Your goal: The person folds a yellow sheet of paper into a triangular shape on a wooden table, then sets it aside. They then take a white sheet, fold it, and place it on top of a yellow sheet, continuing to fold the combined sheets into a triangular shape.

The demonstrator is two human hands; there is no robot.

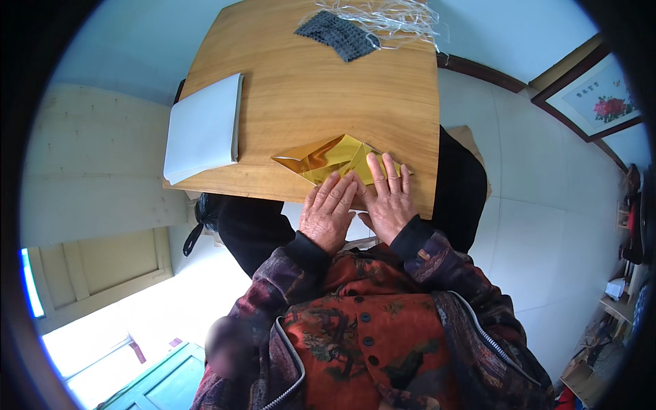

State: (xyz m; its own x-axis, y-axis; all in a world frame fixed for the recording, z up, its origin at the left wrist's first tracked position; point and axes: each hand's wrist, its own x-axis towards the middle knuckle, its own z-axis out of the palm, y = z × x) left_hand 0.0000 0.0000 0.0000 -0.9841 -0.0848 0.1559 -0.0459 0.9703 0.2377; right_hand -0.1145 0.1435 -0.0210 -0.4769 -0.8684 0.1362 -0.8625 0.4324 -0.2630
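A folded sheet of shiny gold paper [321,157] lies near the front edge of a small wooden table [307,89]. My left hand [329,210] rests flat at the table's front edge, fingertips on the gold paper's near side. My right hand [389,198] lies flat beside it, fingers spread and pressing on the right part of the paper. Neither hand grips anything. The paper's near edge is hidden under my fingers.
A stack of white paper [203,128] lies on the table's left side. A dark grey knitted piece [335,34] and a tangle of pale thread [396,17] sit at the far edge. A framed flower picture [598,96] leans at the right; the floor is white tile.
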